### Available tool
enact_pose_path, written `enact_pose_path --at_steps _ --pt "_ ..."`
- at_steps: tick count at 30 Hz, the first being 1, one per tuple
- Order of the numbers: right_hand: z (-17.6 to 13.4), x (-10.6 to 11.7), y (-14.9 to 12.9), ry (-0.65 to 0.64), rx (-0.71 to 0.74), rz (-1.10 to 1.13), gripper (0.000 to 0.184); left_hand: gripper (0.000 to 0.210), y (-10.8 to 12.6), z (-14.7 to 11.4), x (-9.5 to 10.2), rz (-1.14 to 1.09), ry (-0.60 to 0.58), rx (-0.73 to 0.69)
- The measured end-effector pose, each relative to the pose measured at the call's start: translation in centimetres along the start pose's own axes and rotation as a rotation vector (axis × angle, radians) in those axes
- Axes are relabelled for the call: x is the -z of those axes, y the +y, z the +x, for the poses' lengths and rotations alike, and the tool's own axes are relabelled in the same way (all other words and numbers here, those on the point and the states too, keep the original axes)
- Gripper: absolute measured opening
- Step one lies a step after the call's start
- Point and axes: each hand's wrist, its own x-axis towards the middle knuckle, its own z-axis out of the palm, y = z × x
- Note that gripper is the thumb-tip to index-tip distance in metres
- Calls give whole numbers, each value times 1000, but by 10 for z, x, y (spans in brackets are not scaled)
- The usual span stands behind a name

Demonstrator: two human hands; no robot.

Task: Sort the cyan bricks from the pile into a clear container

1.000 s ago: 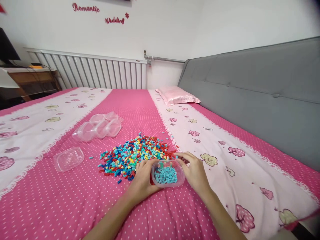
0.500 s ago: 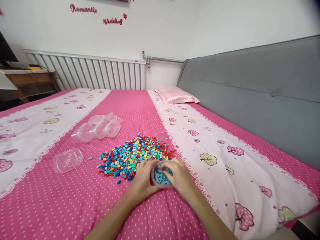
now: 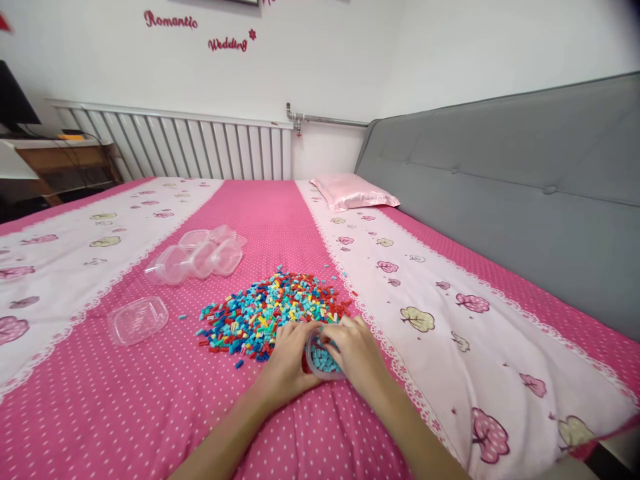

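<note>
My left hand (image 3: 289,359) is wrapped round the left side of a small clear plastic container (image 3: 321,375), which is tilted so that its opening faces me. Light blue toy bricks (image 3: 325,361) lie inside it. At the container's right side is my right hand (image 3: 357,352), its fingers bent over the rim and its thumb reaching into the opening. The fingertips are closed, and I cannot see what is between them. Just beyond both hands spreads a heap of small toy bricks (image 3: 270,310) in blue, red, yellow and green.
Several clear plastic containers (image 3: 200,257) lie in a cluster at the far left of the heap. A clear lid (image 3: 139,321) rests flat on the pink dotted bedspread (image 3: 150,393). A pink pillow (image 3: 354,191) lies by the grey headboard (image 3: 500,153).
The right hand's thumb and fingers have shifted slightly in the container's opening, covering more of it. My left hand keeps its hold. The whole view has shifted a little.
</note>
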Motion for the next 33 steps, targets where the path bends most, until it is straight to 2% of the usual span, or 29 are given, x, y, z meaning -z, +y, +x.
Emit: enact_pose_path --at_steps 8,11,14,17,20,22,24,29,33 --pt "3 0 -3 -62 44 -25 6 69 2 -1 0 1 8 -7" --pt "2 0 1 -36 65 43 12 71 2 -1 0 -2 8 -7" --pt "-2 8 15 112 25 195 19 71 0 -2 2 -12 19 17" --pt "-7 20 39 332 -158 343 20 72 -6 -1 6 -57 60 63" --pt "-10 27 65 416 -351 426 28 74 -13 1 11 -145 157 132" --pt "-9 23 75 375 -399 423 30 73 -16 2 14 -205 197 160" --pt "-7 14 77 299 -376 400 29 70 -17 2 17 -231 215 163" --pt "-1 -14 58 195 -191 294 28 68 -15 4 25 -198 322 228" --pt "2 -23 44 186 -145 225 26 66 -16 5 29 -210 427 267"
